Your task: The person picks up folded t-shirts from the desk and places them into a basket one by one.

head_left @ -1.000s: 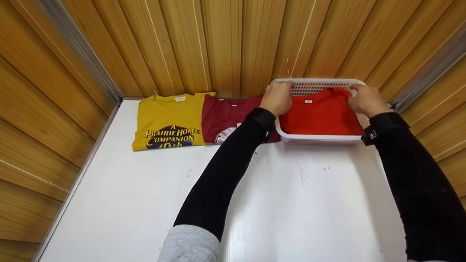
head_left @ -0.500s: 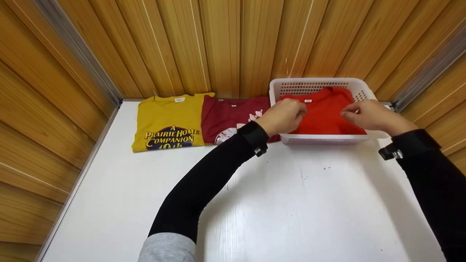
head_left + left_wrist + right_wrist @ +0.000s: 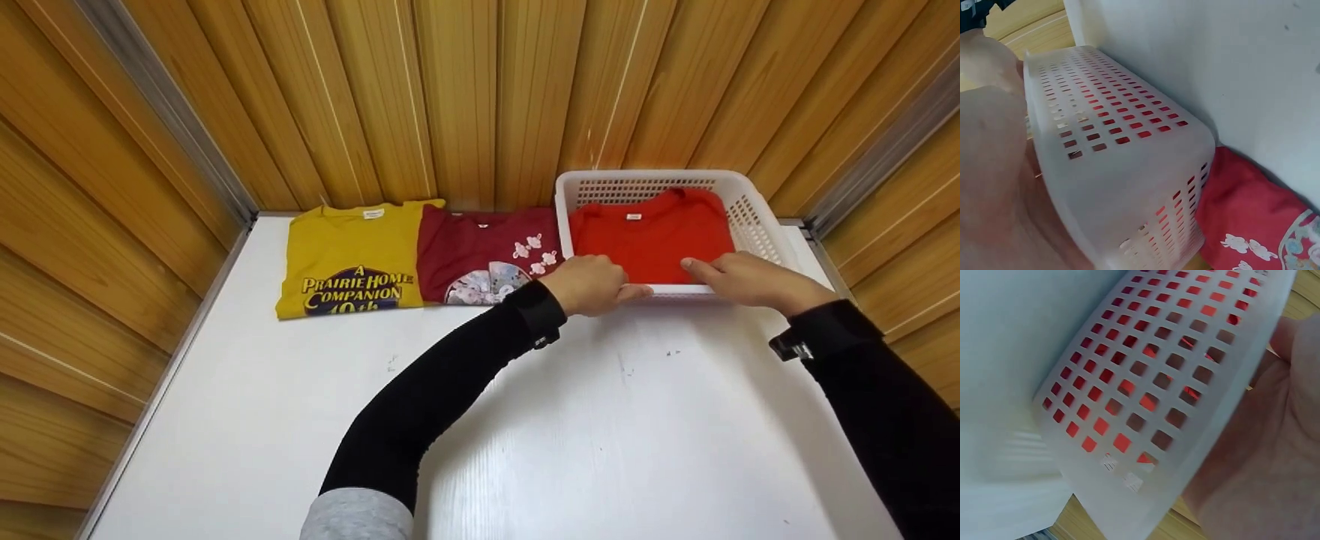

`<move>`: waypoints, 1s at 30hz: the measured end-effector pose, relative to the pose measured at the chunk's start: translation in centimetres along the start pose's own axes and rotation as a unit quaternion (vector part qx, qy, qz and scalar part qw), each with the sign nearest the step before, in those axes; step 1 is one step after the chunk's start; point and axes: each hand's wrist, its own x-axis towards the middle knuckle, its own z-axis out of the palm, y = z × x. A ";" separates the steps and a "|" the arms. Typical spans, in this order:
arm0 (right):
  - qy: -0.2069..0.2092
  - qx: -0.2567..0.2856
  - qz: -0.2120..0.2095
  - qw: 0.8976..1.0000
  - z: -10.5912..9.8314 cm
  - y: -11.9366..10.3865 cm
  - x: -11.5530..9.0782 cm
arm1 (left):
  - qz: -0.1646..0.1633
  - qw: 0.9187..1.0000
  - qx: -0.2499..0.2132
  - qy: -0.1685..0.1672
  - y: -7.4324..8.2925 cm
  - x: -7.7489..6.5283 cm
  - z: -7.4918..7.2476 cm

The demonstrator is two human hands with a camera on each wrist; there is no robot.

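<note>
A folded red T-shirt (image 3: 645, 240) lies in a white plastic basket (image 3: 750, 196) with a grid of holes in its walls. My left hand (image 3: 589, 285) holds the basket's front rim near its left corner, thumb stretched along the rim. Further right along the same rim rests my right hand (image 3: 757, 281), its thumb extended over the red shirt. Its other fingers are hidden, so I cannot tell how they are bent. In both wrist views the palms sit behind the rim, on the inner side of the basket wall (image 3: 1123, 185).
Left of the basket lies a folded maroon T-shirt (image 3: 469, 247) with a floral print. Beside it is a folded yellow T-shirt (image 3: 352, 244) with lettering. All stand on a white table (image 3: 525, 420) against wood-patterned panels (image 3: 457, 90).
Both hands have left the basket's rear rim and side, drawn back over the red shirt and come down at the front rim. Basket and shirts look unmoved.
</note>
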 end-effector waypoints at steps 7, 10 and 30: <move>0.026 -0.003 -0.015 1.000 0.8 -0.7 0.2 | -0.015 0.998 0.056 0.004 0.6 0.0 0.7; 0.081 -0.003 -0.048 0.996 0.7 -1.4 -0.4 | -0.013 0.998 0.060 0.032 1.0 -0.8 0.4; 0.183 0.093 -0.232 0.951 8.8 -13.2 -4.1 | 0.014 0.976 -0.002 0.217 -6.0 -12.9 3.1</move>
